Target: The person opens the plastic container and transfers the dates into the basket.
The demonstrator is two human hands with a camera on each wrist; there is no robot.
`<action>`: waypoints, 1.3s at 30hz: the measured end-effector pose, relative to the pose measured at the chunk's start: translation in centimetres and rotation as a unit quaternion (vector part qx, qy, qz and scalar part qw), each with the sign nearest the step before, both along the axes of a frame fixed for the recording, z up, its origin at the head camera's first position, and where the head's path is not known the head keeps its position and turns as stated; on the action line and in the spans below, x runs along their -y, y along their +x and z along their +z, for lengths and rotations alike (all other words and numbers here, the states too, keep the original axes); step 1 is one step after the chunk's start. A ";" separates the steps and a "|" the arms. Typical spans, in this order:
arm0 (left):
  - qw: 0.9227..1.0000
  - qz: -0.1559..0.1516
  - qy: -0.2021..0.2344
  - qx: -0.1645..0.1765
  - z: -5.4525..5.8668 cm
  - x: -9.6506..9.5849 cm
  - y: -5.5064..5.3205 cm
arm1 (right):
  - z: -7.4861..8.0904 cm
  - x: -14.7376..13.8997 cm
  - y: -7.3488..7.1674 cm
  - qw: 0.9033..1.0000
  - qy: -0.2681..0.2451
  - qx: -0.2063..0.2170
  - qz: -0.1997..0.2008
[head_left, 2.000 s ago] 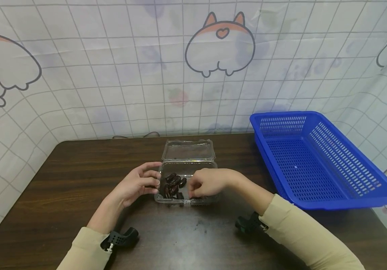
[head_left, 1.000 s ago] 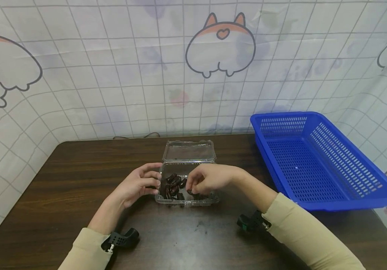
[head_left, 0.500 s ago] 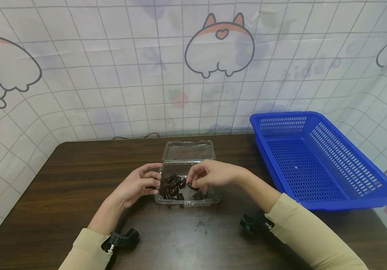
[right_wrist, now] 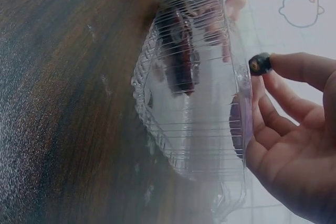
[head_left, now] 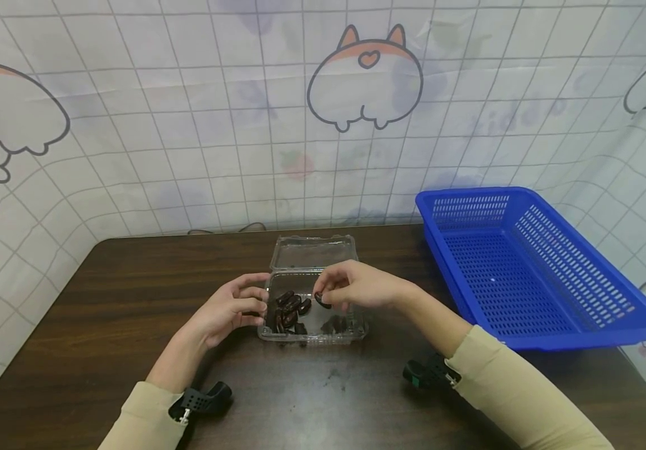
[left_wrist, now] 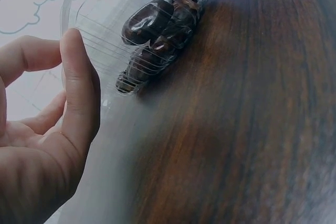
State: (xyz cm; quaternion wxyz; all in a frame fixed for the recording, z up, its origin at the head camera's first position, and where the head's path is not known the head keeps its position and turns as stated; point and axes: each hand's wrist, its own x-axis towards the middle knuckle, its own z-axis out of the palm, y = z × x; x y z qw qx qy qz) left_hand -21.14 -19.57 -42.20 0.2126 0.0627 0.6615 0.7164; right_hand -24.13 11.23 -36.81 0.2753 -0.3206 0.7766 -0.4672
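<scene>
A clear plastic clamshell box (head_left: 314, 338) stands on the table with its lid (head_left: 314, 253) laid back. Several glossy dark-brown dates (head_left: 291, 304) are heaped in its left part, and more dark pieces (head_left: 334, 324) lie at the front right. My left hand (head_left: 231, 307) rests its fingers against the box's left side. Above the box's right half, my right hand (head_left: 364, 284) pinches one date (head_left: 321, 301) between thumb and fingertips. In the right wrist view that date (right_wrist: 260, 64) stands out at the rim; a purplish-dark piece (right_wrist: 237, 124) shows beside the palm, partly behind the clear wall.
A blue perforated plastic basket (head_left: 542, 337) sits at the table's right side, close to the right forearm. The dark wood table (head_left: 131, 281) reaches back to a wall sheet (head_left: 216, 156) with a grid and cartoon print. A thin cable (head_left: 252, 225) lies along the back edge.
My right hand has risen from the box's floor and moved slightly back, lifting a date between its fingertips. The left hand stays at the box's side.
</scene>
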 end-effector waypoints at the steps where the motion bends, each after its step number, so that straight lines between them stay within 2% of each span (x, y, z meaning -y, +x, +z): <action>1: 1.000 0.000 0.000 -0.001 0.0 0.0 0.0 | 0.0 0.0 0.0 1.000 -0.001 -0.002 -0.008; 10: 1.000 -0.003 0.001 -0.001 -0.1 0.0 -0.1 | 0.1 -0.3 0.0 0.996 -0.026 -0.026 -0.077; 18: 1.000 -0.001 -0.002 0.001 -0.1 0.0 -0.1 | 0.8 -0.5 0.5 0.990 -0.034 -0.046 -0.130; 29: 1.000 -0.002 -0.002 -0.002 -0.1 0.0 -0.1 | 1.6 -1.2 1.1 0.985 -0.036 -0.060 -0.155; 39: 1.000 0.002 -0.007 -0.001 -0.1 -0.1 0.0 | 2.9 -2.5 2.2 0.981 -0.026 -0.107 -0.160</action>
